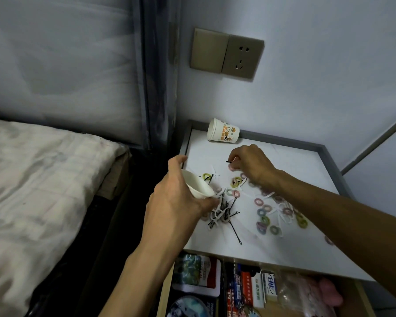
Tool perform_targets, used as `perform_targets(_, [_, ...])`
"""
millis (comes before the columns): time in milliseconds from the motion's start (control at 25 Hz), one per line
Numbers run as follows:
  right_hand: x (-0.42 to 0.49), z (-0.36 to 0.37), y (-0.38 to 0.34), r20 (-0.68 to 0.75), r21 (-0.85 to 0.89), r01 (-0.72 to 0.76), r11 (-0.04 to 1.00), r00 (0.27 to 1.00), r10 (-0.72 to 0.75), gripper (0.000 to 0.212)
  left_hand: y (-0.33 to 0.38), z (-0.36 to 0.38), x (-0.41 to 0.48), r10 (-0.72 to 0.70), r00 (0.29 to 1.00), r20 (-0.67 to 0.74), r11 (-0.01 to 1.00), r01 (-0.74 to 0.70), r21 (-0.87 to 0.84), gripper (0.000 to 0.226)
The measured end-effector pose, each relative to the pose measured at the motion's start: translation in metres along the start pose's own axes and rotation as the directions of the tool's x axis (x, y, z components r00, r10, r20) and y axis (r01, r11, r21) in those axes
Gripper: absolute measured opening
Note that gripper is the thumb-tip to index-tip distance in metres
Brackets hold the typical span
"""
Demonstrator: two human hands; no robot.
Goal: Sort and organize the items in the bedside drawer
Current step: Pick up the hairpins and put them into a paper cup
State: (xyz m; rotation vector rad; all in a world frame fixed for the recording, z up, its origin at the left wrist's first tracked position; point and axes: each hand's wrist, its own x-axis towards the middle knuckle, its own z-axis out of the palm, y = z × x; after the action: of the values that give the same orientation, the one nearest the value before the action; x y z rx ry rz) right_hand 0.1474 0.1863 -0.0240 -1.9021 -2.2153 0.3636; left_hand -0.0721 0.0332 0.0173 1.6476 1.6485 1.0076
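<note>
Dim, bluish light, soft shadows. The white grey-rimmed nightstand top [295,170] is brightest; left of it the gap goes black; below it the open wooden drawer [367,300] blurs.

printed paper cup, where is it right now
Head view: the printed paper cup lies on its side at the back left of the nightstand top, by the rear rim, beyond the right hand.

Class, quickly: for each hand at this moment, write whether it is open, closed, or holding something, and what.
Left hand: grips a white paper cup.
Right hand: pinches a black bobby pin.
</note>
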Motion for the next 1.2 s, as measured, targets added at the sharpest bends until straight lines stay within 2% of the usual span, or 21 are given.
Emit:
perform_targets(160, [0.001,-0.003,0.009,-0.108,0.01,0.04,0.999,0.993,-0.039,0.014,0.0,0.0,0.0,0.0,1.0,-0.002,1.0,0.0,0.005,0.095])
perform_targets(320, [-0.008,-0.024,-0.002,-0.177,0.187,0.158,0.97,0.976,-0.125,0.015,0.001,0.003,0.001,-0.022,1.0,0.017,1.0,0.021,0.019,0.097])
perform_targets(400, [-0.023,-0.049,-0.023,-0.123,0.277,0.256,0.926,0.965,-0.231,0.013,0.003,0.007,0.001,-0.024,0.999,0.032,0.999,0.023,0.029,0.098])
perform_targets(480, [-0.044,-0.068,-0.049,0.023,0.303,0.355,0.884,0.925,-0.38,0.013,0.006,0.01,0.0,-0.016,0.999,0.04,1.0,0.015,0.021,0.098])
perform_targets(560, [-0.064,-0.073,-0.074,0.173,0.228,0.472,0.852,0.841,-0.512,0.013,0.009,0.014,0.0,-0.001,0.999,0.05,1.0,0.001,0.003,0.098])
perform_targets(640, [-0.073,-0.067,-0.086,0.242,0.179,0.543,0.821,0.784,-0.571,0.014,0.013,0.017,-0.001,0.016,0.997,0.071,0.999,-0.013,-0.037,0.098])
perform_targets(720, [-0.071,-0.067,-0.083,0.203,0.302,0.475,0.827,0.815,-0.542,0.016,0.016,0.02,-0.002,0.024,0.998,0.061,0.997,-0.02,-0.076,0.097])
perform_targets(800, [-0.061,-0.067,-0.061,0.075,0.499,0.303,0.812,0.918,-0.389,0.013,0.018,0.019,-0.002,0.006,1.0,0.027,0.997,-0.004,-0.076,0.099])
perform_targets(840, [-0.053,-0.062,-0.045,0.028,0.523,0.232,0.82,0.957,-0.288,0.011,0.018,0.019,-0.002,-0.003,1.0,0.017,0.997,0.004,-0.071,0.1])
perform_targets(880, [-0.045,-0.055,-0.029,0.014,0.451,0.186,0.873,0.976,-0.216,0.011,0.018,0.018,-0.002,-0.006,1.0,0.014,0.998,0.007,-0.069,0.101])
perform_targets(920, [-0.039,-0.045,-0.013,0.042,0.306,0.16,0.939,0.983,-0.181,0.013,0.017,0.018,-0.001,-0.003,1.0,0.014,0.998,0.003,-0.07,0.102])
perform_targets(1000, [-0.033,-0.018,0.008,0.16,0.066,0.142,0.988,0.975,-0.151,0.021,0.016,0.017,0.0,0.007,1.0,0.015,0.997,-0.006,-0.077,0.101])
perform_targets(1080, [-0.032,0.001,0.018,0.185,0.045,0.13,0.99,0.973,-0.137,0.025,0.015,0.018,0.001,0.007,1.0,0.017,0.997,-0.005,-0.078,0.101])
perform_targets(1200, [-0.028,0.01,0.022,0.159,0.065,0.102,0.993,0.981,-0.111,0.016,0.012,0.019,0.004,-0.007,1.0,0.01,0.997,0.008,-0.076,0.102])
